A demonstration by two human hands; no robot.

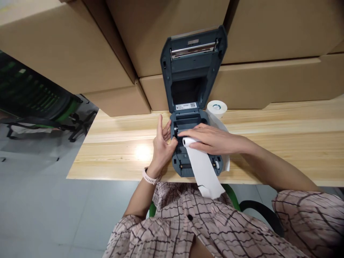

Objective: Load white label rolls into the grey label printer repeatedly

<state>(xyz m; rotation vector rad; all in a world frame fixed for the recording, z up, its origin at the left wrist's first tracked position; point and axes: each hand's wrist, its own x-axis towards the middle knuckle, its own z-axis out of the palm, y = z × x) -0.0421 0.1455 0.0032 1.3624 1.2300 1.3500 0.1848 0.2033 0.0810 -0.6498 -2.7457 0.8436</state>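
A dark blue-grey label printer (185, 172) stands on the table with its lid (168, 73) raised. In my right hand (215, 139) is a small white paper roll (189, 141), held over the printer's open bay. A loose strip (205, 172) hangs from the roll past the table's front edge, its end torn and curled. My left hand (163, 145) is at the printer's left side, thumb against the inner rim by the black roll holder (175, 129). Its other fingers are stretched out and apart along the casing. The bay beneath my right hand is partly hidden.
Behind the printer's right side lies a larger white label roll (217, 107), with pale backing paper (227, 163) alongside the printer. Large cardboard boxes (268, 82) line the back of the wooden table (107, 157). A black-and-green chair (40, 96) stands on the left.
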